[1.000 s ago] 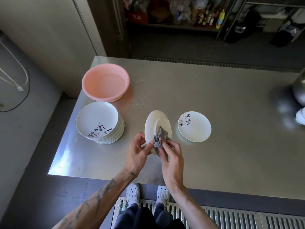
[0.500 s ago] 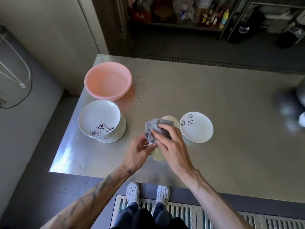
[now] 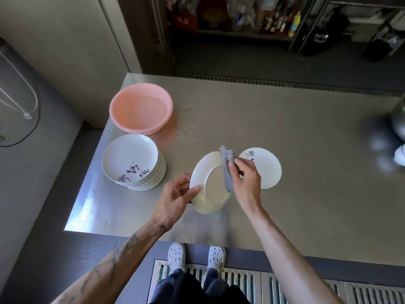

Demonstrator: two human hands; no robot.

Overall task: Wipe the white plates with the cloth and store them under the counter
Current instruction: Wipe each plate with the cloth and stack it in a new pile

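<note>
While my left hand [image 3: 175,195] is pinching the rim of one white plate [image 3: 215,189], thumb on top, I am tilting its smooth glazed underside up so the cloth [image 3: 226,163] can reach it. My right hand [image 3: 246,183] is gripping that bunched, nubbly grey cloth and pressing it against the foot ring; a round stack [image 3: 130,159] is waiting left of my grip, a single plate [image 3: 268,172] lying flat right of it.

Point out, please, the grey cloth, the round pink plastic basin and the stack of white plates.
Grey cloth [image 3: 226,165]: head view, its middle fold.
Round pink plastic basin [image 3: 138,128]: head view, its near outer wall.
Stack of white plates [image 3: 129,157]: head view, top plate's bare centre.
</note>
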